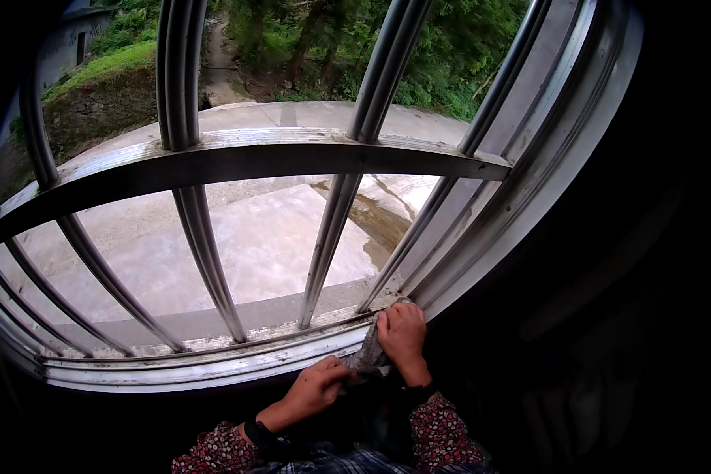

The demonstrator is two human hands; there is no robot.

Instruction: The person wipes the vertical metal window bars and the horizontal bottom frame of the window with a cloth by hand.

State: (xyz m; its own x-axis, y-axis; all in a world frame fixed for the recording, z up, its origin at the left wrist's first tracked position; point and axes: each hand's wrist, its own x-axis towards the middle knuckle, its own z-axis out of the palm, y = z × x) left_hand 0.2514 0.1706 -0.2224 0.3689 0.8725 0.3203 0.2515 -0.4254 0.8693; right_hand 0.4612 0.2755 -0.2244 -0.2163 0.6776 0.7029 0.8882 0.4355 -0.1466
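A grey cloth (368, 354) is stretched between my two hands at the lower right corner of a metal window frame (207, 370). My right hand (403, 333) presses part of the cloth into the corner, where the sill track meets the side of the frame. Lower and to the left, my left hand (317, 385) grips the cloth's other end, just below the frame's inner edge. Dirt specks lie along the bottom track. Both wrists have dark bands over patterned sleeves.
Vertical metal bars (207, 260) and a horizontal crossbar (260, 160) span the window just beyond my hands. Outside lie a concrete yard (260, 237) with a wet brown patch, a stone wall (103, 106) and trees. Around the window the interior is very dark.
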